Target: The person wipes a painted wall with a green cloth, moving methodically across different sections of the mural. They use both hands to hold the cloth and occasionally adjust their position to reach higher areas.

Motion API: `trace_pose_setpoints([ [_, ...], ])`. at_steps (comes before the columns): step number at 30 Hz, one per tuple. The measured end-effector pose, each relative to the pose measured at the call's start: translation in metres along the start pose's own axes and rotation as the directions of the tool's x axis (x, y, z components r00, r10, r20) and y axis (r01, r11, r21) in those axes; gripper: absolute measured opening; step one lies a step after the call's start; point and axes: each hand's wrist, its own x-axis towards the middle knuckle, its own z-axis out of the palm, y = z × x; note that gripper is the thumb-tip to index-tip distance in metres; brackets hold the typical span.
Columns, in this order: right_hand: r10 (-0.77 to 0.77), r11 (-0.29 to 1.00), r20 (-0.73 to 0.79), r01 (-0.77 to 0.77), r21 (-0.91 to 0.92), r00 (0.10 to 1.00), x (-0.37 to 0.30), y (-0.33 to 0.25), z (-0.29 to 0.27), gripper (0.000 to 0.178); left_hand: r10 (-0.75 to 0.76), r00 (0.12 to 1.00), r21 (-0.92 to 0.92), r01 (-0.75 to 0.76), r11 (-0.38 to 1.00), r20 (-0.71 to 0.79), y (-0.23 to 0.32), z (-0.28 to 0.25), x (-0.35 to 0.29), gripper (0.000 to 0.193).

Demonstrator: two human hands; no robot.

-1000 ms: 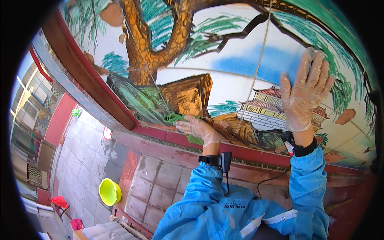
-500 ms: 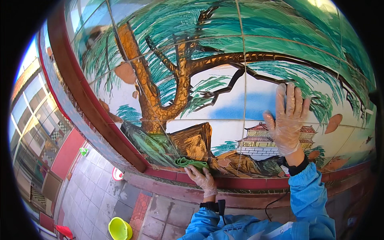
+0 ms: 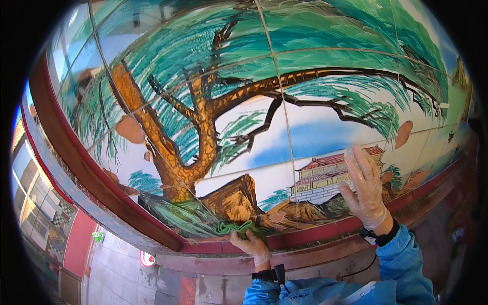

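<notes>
My left hand (image 3: 254,249), in a clear plastic glove, grips a folded green cloth (image 3: 245,229) at the lower edge of a painted tile wall (image 3: 325,134). The fingers are closed on the cloth, which lies by the painted brown rock. My right hand (image 3: 366,195), gloved the same way, is raised in front of the painted building with fingers stretched out and nothing in it. Its fingertips are slightly blurred, and I cannot tell whether they touch the tiles. Blue sleeves cover both arms.
A dark red border (image 3: 305,235) runs under the tiles, and a brown frame (image 3: 96,165) slants along their left side. At the lower left, a round red-and-white container (image 3: 147,258) and a small green object (image 3: 97,236) are on the grey paving (image 3: 119,269).
My right hand has come down from the painted branches and tilted. My left hand stays at the bottom edge with the cloth. The view has shifted, and the lime-green bucket is out of sight.
</notes>
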Motion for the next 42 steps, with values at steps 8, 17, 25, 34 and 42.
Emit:
trace_pose_setpoints([
  [8, 0.3, 0.953, 0.049, -0.297, -0.066, 0.953, -0.147, 0.058, -0.05, 0.066, 0.31, 0.939, 0.538, -0.339, 0.772, 0.147, 0.004, 0.012, -0.006, 0.063],
  [17, 0.88, 0.474, -0.167, -0.849, 0.235, 0.445, -0.311, 0.109, -0.108, 0.049, 0.162, 0.982, 0.332, -0.184, 0.925, 0.091, 0.01, 0.04, 0.007, 0.075],
  [25, 0.841, 0.539, -0.19, -0.816, 0.21, 0.507, -0.314, 0.117, -0.102, 0.048, 0.422, 0.905, 0.319, -0.416, 0.851, 0.056, 0.097, 0.038, 0.076, 0.069],
  [34, 0.835, 0.551, -0.193, -0.791, 0.267, 0.516, -0.311, 0.11, -0.095, 0.047, 0.446, 0.893, 0.304, -0.411, 0.859, -0.053, 0.195, 0.041, 0.146, 0.064],
  [42, 0.842, 0.539, -0.192, -0.794, 0.28, 0.504, -0.33, 0.123, -0.096, 0.046, 0.557, 0.822, 0.325, -0.498, 0.804, -0.119, 0.256, 0.043, 0.197, 0.064],
])
